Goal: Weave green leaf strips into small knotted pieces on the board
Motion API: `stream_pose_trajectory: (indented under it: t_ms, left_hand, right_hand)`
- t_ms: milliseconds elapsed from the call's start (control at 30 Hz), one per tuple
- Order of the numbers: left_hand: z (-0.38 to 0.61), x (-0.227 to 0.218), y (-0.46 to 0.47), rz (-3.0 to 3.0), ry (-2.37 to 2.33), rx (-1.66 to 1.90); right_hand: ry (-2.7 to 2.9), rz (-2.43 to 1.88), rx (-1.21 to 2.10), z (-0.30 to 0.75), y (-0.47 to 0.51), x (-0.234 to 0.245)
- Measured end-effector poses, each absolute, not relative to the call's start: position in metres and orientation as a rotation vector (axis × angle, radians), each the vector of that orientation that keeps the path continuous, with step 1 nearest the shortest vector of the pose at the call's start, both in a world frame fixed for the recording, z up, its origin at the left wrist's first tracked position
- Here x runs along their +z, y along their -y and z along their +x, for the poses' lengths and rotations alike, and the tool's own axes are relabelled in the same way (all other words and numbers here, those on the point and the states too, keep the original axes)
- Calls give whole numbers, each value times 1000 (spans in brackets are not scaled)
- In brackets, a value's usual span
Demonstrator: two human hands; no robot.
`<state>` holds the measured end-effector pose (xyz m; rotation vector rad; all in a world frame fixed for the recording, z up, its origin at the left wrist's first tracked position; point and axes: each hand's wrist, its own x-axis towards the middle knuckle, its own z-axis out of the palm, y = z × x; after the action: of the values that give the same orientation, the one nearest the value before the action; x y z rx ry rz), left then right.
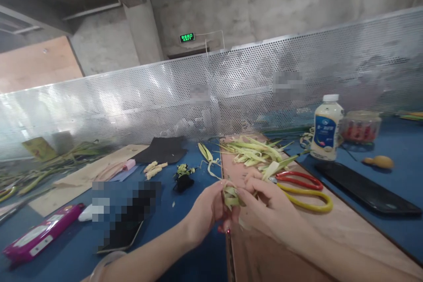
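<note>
Near the board's left edge, my left hand (208, 207) pinches a small woven piece of pale green leaf strips (231, 197). My right hand (269, 200) is closed on the same piece from the right, its thumb pressed against it; the fingertips are partly hidden. Just beyond both hands lies a loose pile of split leaf strips (254, 152). Scissors with one red and one yellow handle loop (307, 191) rest right beside my right hand, their blades mostly covered.
A wooden board (350, 233) lies on the blue tabletop (165, 242). On the right are a white bottle (327, 128), a lidded jar (361, 128) and a black phone (366, 187). Leftward lie a purple case (44, 231) and another phone (127, 229). A perforated metal screen (148, 97) stands behind.
</note>
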<state>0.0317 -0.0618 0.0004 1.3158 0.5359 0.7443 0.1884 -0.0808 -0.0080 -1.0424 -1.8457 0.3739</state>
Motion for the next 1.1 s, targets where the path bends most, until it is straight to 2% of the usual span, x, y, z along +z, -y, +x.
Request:
stream_pose_trajectory:
  t_ms: [833,1100]
  left_hand:
    - [31,-5,58,1661,-958,1131]
    - [28,-2,49,1587,-1019,1179]
  right_hand:
    - [1677,-1036,522,190,87,-1]
    - [1648,-1046,489,194,80,1]
